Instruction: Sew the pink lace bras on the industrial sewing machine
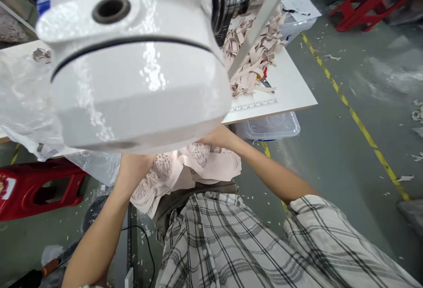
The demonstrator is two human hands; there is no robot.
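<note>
A large white sewing machine head fills the upper left and hides the needle area. Below its front edge hangs a pale pink lace garment, with moulded, bra-like cups, draped over the lap. My left hand is at the garment's left side, its fingers out of sight behind the machine. On the opposite side my right hand reaches under the machine edge by the fabric, its fingers hidden too. Whether either hand grips the cloth cannot be seen.
Pale fabric strips are heaped on the white table, beside snips and a printed ruler. Clear plastic sheeting covers the left side. A red stool stands lower left; a plastic bin sits below the table.
</note>
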